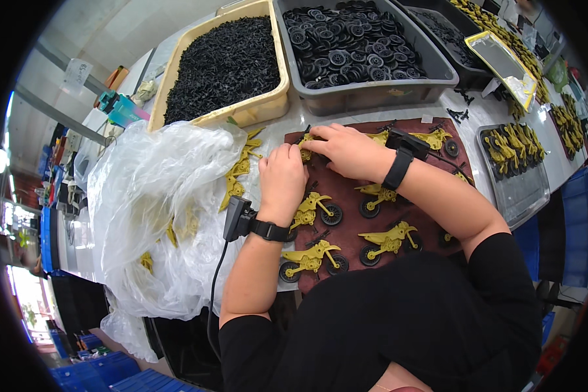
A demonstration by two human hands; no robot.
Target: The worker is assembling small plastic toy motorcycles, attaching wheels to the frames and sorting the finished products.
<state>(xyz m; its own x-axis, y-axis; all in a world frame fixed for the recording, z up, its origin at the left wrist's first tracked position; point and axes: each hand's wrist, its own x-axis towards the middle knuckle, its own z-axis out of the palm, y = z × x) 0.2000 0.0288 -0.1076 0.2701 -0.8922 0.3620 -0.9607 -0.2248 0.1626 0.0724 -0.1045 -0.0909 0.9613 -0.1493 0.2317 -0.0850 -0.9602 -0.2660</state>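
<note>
At the far left corner of a brown mat (343, 189), both my hands meet over a yellow toy motorcycle (305, 154), mostly covered by my fingers. My left hand (282, 176) is closed against its left side, fingertips bent over. From the right, my right hand (347, 151) pinches it with thumb and forefinger. Closer to me on the mat lie several more toy motorcycles with black wheels, among them one (312, 259) at the near left and another (391, 240) beside it. Some of these show only one wheel, such as the motorcycle (375, 196) below my right hand.
Loose yellow bodies (236, 175) lie beside a crumpled clear plastic bag (157, 202) on the left. Behind the mat stand a cream bin (282, 85) of small black parts and a grey bin (379, 93) of black wheels. A clear tray (519, 196) at right holds yellow pieces.
</note>
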